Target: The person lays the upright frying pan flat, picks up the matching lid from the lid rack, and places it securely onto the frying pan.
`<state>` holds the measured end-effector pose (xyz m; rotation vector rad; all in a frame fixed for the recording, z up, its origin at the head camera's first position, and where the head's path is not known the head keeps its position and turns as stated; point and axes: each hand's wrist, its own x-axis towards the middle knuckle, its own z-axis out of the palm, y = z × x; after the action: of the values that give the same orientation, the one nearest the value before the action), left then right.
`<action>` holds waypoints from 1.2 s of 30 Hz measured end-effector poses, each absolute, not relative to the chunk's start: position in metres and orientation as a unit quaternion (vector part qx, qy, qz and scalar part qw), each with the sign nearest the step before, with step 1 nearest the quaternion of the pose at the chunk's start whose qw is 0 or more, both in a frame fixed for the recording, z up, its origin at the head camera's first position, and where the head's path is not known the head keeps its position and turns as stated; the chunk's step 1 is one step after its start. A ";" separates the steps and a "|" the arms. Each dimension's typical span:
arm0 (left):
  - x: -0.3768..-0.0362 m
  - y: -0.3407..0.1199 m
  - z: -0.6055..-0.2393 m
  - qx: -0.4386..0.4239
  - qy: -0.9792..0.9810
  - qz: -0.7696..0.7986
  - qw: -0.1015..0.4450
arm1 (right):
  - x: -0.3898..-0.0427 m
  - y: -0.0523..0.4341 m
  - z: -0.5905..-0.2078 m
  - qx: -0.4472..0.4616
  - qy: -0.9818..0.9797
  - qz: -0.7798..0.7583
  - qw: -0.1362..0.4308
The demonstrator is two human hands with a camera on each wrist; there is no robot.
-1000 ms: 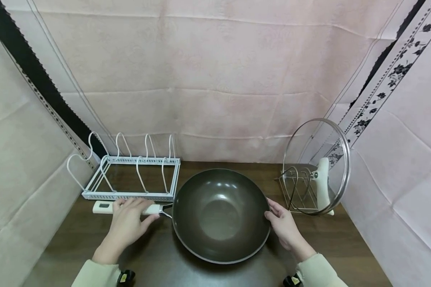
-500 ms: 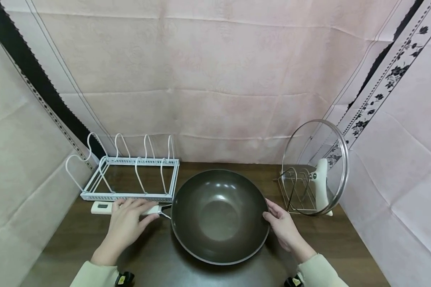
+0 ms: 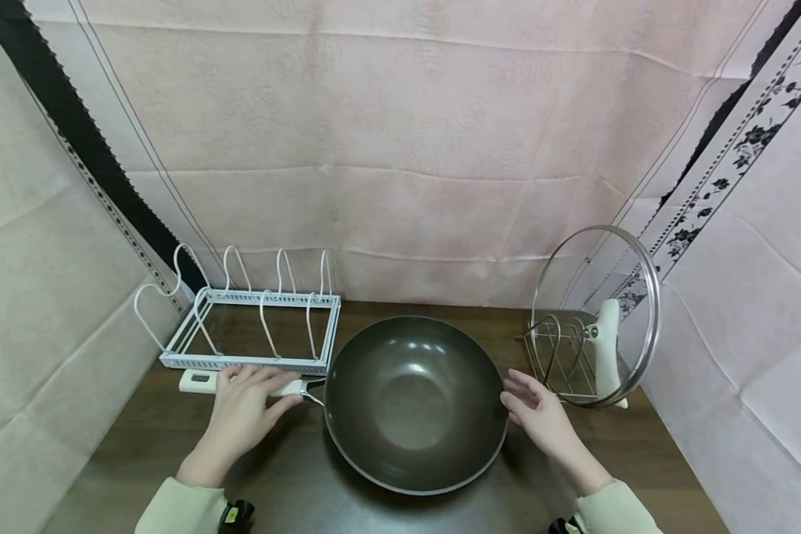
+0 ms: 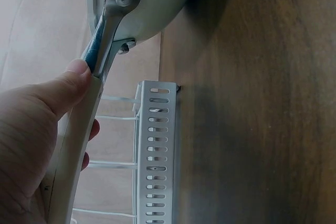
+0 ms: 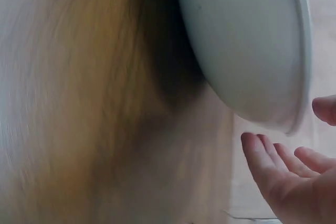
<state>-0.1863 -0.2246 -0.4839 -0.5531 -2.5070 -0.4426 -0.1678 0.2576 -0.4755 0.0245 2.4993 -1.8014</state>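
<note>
Wok (image 3: pixel 414 400) sat on the dark wooden table (image 3: pixel 641 452), just in front of the white wire rack (image 3: pixel 254 334), its bowl holding nothing. The left hand (image 3: pixel 243 411) gripped the wok's cream handle (image 3: pixel 200 380), thumb pressed along the top near the metal bracket (image 4: pixel 113 19) in the left wrist view. The right hand (image 3: pixel 541 415) hovered just beside the far rim with fingers (image 5: pixel 262 158) straight and spread, holding nothing; the right wrist view showed a gap between fingertips and rim.

Judging from this, the wok looked heavy enough that a one-handed lift by the handle would tip it, so a firm wrap on the handle with the free palm steadying the rim seemed the sound way to move it, keeping it level and clear of the rack's wire loops.

The rack's slots stood unoccupied. To the right, a metal stand (image 3: pixel 561 356) held a glass lid (image 3: pixel 594 297) upright on edge, its white handle (image 3: pixel 607 356) facing forward, well apart from the wok.
</note>
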 end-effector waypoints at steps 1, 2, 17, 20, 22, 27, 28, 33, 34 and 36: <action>-0.186 -0.225 -0.483 -0.202 -0.929 -0.165 0.261 | -0.167 0.259 -0.473 -0.008 0.823 -0.568 0.017; -0.185 -0.225 -0.483 -0.198 -0.931 -0.168 0.256 | -0.166 0.260 -0.471 -0.026 0.835 -0.550 -0.001; -0.176 -0.178 -0.451 -0.176 -0.926 -0.274 0.191 | -0.141 0.261 -0.403 -0.125 0.862 -0.458 -0.174; -0.175 -0.169 -0.448 -0.178 -0.925 -0.285 0.178 | -0.139 0.262 -0.387 -0.132 0.870 -0.431 -0.198; -0.175 -0.163 -0.446 -0.177 -0.924 -0.292 0.172 | -0.137 0.264 -0.374 -0.134 0.872 -0.418 -0.214; -0.176 -0.149 -0.442 -0.183 -0.920 -0.308 0.161 | -0.132 0.273 -0.342 -0.135 0.853 -0.428 -0.266; -0.177 -0.146 -0.442 -0.185 -0.919 -0.310 0.159 | -0.132 0.276 -0.338 -0.138 0.845 -0.434 -0.279; -0.178 -0.134 -0.445 -0.195 -0.918 -0.312 0.146 | -0.132 0.288 -0.326 -0.187 0.779 -0.505 -0.322; -0.177 -0.132 -0.446 -0.198 -0.918 -0.313 0.144 | -0.133 0.290 -0.325 -0.204 0.757 -0.528 -0.326; -0.177 -0.130 -0.448 -0.198 -0.917 -0.315 0.142 | -0.134 0.295 -0.322 -0.234 0.711 -0.571 -0.336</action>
<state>-0.1767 -0.1301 -0.4480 -0.5721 -2.6463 -0.9088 -0.1338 0.2952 -0.3225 -0.9507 2.8901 -2.3224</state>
